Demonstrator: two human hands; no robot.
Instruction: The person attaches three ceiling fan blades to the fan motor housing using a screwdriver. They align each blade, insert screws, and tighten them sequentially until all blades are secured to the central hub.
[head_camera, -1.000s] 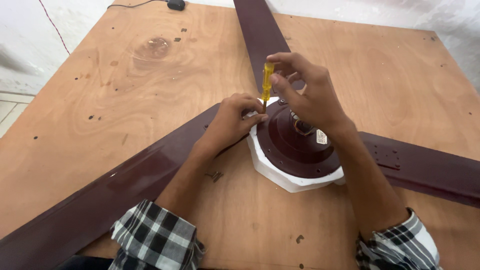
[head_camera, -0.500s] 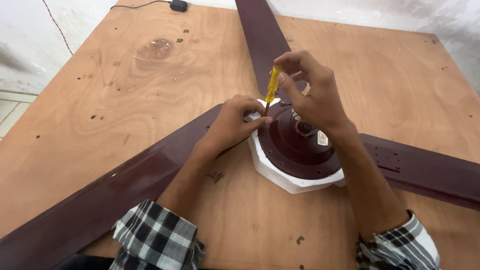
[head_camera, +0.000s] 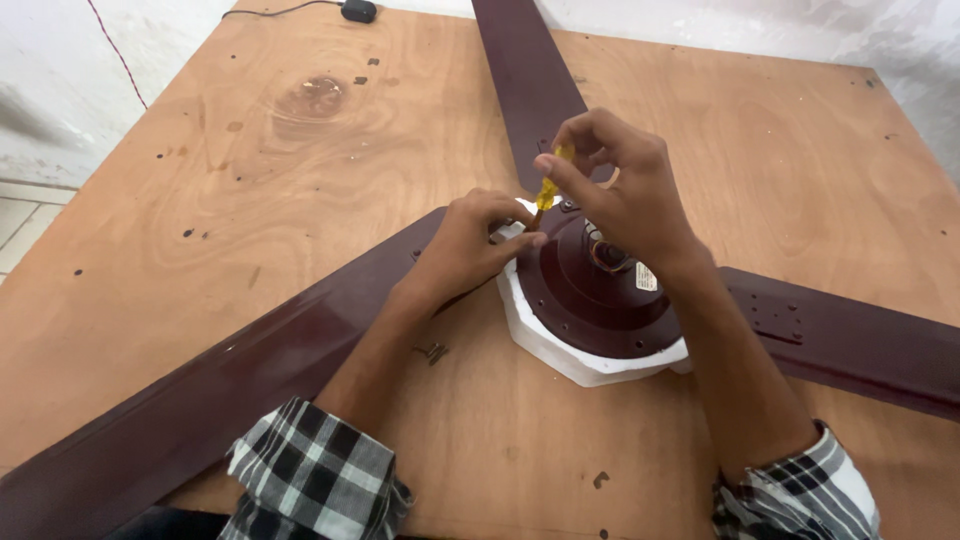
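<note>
A white foam block cradles the dark red fan motor, which sits in it like a dish in a tray; the block shows under the wrists of both hands and just below the left hand's fingertips. On the motor's top face, just under the right wrist, is a small white rectangular label, with the round centre hub beside it.

The right hand pinches a yellow-handled screwdriver between thumb and fingertips, the other fingers curled. The screwdriver stands nearly upright, its tip down at the motor's rim, right between the two hands. The left hand is curled with its fingertips pressed together at that same spot, touching the rim where a blade joins; whether it pinches a screw there cannot be told.

Three dark red fan blades reach out from the motor: one blade runs away beyond the right hand's knuckles, a second blade passes under the left forearm, and a third blade lies outward of the right forearm. All rests on a wooden table. A small dark bent piece lies on the wood just beside the left forearm. Both cuffs are checked black and white.
</note>
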